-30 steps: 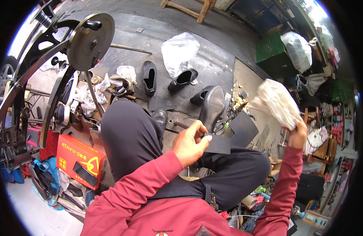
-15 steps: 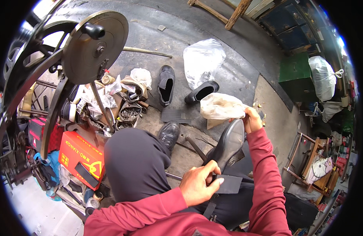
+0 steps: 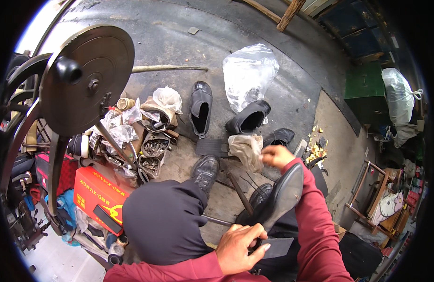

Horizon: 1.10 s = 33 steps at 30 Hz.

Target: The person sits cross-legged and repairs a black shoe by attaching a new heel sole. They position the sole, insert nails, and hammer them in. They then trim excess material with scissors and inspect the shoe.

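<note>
My left hand (image 3: 240, 246) is closed, pinching a dark grey flat rectangular piece (image 3: 279, 247) between thumb and fingers. Just beyond its fingertips, a black shoe (image 3: 285, 190) rests sole-up over my lap; whether the hand also grips its heel end is hidden. With fingers bent together, my right hand (image 3: 277, 156) is at the edge of a crumpled whitish plastic bag (image 3: 246, 152) and seems to pinch it. Behind the bag stand two black slip-on shoes, one upright (image 3: 200, 109) and one tilted (image 3: 248, 117).
A large metal wheel machine (image 3: 87, 80) rises at the left. Bags and tins of small hardware (image 3: 155, 145) sit beside a red box (image 3: 98, 197). A clear plastic bag (image 3: 250, 75) lies on the floor. At right are a green box (image 3: 366, 89) and a wooden chair (image 3: 374, 202).
My right hand has moved left and down, bringing the whitish bag lower, beside the slip-on shoes. The left hand keeps the flat piece. My view has shifted slightly.
</note>
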Motion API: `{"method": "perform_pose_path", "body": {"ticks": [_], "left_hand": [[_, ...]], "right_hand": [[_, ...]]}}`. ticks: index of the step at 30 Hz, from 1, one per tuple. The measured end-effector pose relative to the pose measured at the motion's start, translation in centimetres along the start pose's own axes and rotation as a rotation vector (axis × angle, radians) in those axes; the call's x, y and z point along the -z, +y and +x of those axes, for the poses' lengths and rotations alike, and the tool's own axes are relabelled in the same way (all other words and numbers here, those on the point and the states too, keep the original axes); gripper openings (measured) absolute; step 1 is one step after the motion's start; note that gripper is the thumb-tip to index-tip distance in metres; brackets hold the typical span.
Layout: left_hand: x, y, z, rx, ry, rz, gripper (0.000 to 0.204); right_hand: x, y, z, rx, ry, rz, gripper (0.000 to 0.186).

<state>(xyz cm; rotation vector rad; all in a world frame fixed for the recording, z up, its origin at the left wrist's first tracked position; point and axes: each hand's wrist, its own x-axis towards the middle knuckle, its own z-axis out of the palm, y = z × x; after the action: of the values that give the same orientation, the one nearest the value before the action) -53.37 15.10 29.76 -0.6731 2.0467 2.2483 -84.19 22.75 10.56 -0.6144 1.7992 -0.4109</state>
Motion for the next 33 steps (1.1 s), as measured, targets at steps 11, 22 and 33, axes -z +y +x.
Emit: {"method": "perform_pose_path", "body": {"ticks": [11,22,33], "left_hand": [[1.0,1.0,1.6,-0.052,0.068,-0.076,0.025],[1.4,0.8,2.1,-0.026,0.021,-0.103,0.023],[1.5,0.6,2.2,-0.017,-0.008,-0.113,0.024]], "right_hand": [[0.4,-3.8,10.5,-0.006,0.397,-0.238,0.068],[6.1,-5.5,11.3,0.299,0.713,0.265,0.047],[-1.7,-10.7,9.0,0.584,0.183,0.155,0.049]]}}
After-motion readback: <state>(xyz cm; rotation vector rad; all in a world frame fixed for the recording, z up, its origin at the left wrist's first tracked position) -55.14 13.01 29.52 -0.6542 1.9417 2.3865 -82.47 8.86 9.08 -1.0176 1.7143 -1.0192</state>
